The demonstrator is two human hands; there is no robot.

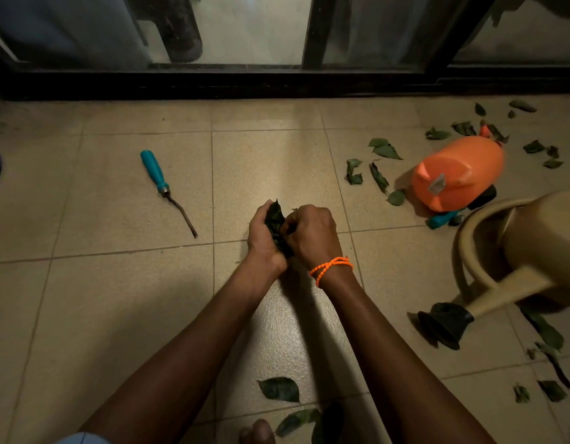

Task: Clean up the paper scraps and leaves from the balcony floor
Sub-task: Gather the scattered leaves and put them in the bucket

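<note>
Over the middle of the tiled balcony floor point(123, 299), my left hand point(262, 237) and my right hand point(312, 233) press together around a dark green bunch of leaves point(275, 217), fingers of both curled on it. My right wrist wears an orange bead bracelet point(331, 267). Loose green leaves point(384, 150) lie scattered at the right, around an orange jug. More loose leaves point(280, 389) lie near my feet at the bottom. I see no paper scraps.
A teal-handled hand tool point(163, 187) lies to the left. An orange plastic jug point(458, 174) lies on its side at right, over a second teal handle point(440, 219). A beige watering can point(530, 251) with a black spout head point(445, 323) fills the right edge. A dark sliding door track point(277, 81) runs behind.
</note>
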